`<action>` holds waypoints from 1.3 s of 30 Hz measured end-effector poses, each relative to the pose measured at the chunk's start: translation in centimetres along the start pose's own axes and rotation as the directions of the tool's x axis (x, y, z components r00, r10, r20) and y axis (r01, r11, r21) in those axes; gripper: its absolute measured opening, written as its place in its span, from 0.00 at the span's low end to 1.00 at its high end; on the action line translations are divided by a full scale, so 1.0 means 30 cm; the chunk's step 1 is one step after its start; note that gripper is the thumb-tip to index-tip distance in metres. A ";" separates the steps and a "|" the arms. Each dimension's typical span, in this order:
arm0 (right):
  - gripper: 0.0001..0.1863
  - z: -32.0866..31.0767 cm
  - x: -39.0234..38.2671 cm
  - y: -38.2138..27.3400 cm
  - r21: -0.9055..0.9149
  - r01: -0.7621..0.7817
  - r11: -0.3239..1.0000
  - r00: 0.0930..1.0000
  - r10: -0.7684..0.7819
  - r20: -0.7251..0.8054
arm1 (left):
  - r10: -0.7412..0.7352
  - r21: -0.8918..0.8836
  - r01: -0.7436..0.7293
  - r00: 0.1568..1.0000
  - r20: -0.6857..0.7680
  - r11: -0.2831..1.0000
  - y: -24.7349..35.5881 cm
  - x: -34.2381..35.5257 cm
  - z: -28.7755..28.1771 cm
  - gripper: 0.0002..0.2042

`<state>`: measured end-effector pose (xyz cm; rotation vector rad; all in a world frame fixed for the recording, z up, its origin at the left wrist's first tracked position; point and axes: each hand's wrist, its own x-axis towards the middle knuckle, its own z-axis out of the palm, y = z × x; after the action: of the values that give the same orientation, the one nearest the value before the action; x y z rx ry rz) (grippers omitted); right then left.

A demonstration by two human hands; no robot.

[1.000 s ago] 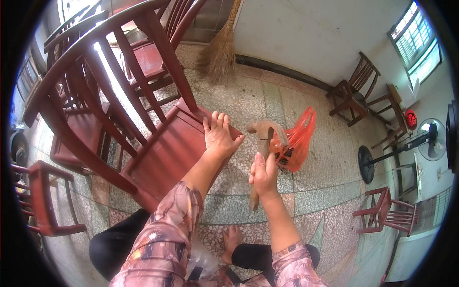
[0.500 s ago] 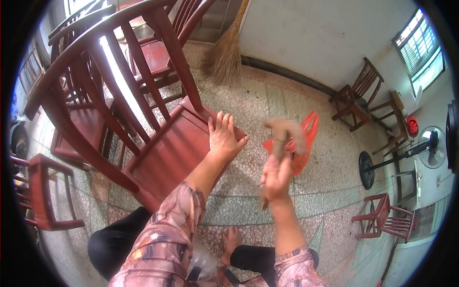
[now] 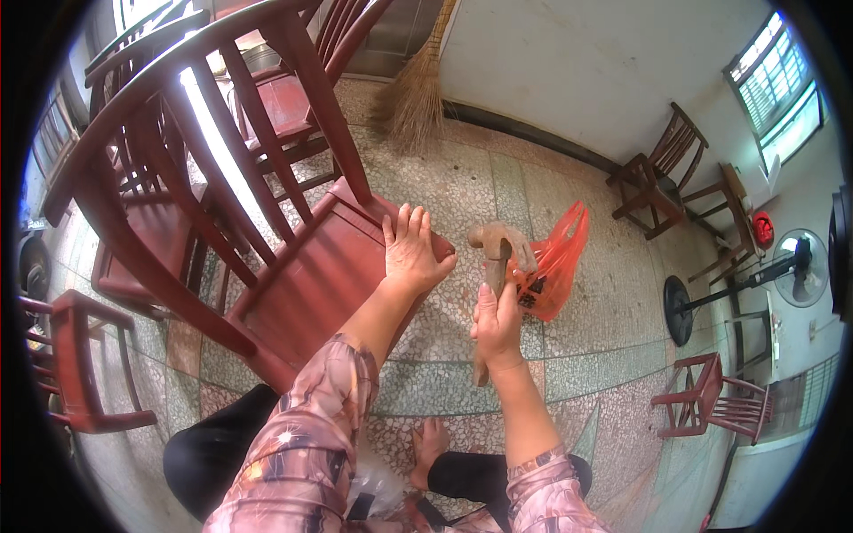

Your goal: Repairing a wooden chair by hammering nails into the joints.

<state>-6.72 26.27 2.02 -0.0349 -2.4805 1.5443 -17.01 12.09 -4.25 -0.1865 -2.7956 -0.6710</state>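
A reddish-brown wooden chair [image 3: 311, 284] stands before me on the left, its slatted back toward the left. My left hand [image 3: 411, 249] lies flat on the right edge of its seat, fingers apart and thumb pointing right. To the right of the seat, my right hand [image 3: 498, 329] is wrapped round the wooden handle of a claw hammer [image 3: 499, 249]. The hammer's worn head is raised, apart from the chair. Beyond it an orange-red plastic bag [image 3: 562, 266] sits on the floor, with dark contents that I cannot make out.
More wooden chairs [image 3: 147, 240] crowd the left side. A straw broom [image 3: 418, 98] leans by the pale wall. At the right are another chair [image 3: 662, 173], a standing fan [image 3: 755, 289] and a small red chair [image 3: 715, 395]. My bare foot [image 3: 430, 449] rests on the speckled floor.
The hammer in my right hand has moved slightly left, toward the seat, and its head no longer looks blurred. My left hand stays on the seat.
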 end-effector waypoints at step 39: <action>0.19 0.053 -0.002 0.145 -0.106 -0.077 0.991 0.992 0.087 0.092 | 0.019 -0.033 -0.016 0.993 0.119 0.999 -0.001 -0.069 -0.042 0.51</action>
<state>-7.39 26.80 -2.53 -0.0815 -2.6640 1.4814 -14.76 11.35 -3.77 -0.2653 -2.8944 -0.7229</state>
